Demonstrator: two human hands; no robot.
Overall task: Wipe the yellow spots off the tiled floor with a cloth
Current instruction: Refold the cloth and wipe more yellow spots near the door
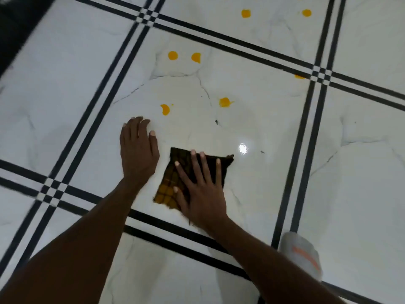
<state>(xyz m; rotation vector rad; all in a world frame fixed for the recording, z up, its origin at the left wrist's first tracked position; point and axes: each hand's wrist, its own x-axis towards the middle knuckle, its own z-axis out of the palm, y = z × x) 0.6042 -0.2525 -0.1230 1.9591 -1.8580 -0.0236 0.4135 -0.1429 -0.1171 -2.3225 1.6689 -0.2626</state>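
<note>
A dark checked cloth (168,187), stained yellow at its near left part, lies flat on the white tiled floor (252,128). My right hand (200,189) presses on it with fingers spread straight. My left hand (138,150) rests flat on the bare tile just left of the cloth, fingers straight. Beyond my hands on the same tile lie several yellow spots: one (165,109) just past my left fingertips, another yellow spot (225,102) to its right, and two yellow spots farther off (173,55) (196,57). More yellow spots (246,13) (306,12) sit on the tile beyond.
Black double grout lines (230,42) cross the floor and frame the tiles. A grey slipper with an orange mark (303,253) is at the lower right. A bright light reflection (242,148) shines right of the cloth. A dark area (15,20) fills the top left corner.
</note>
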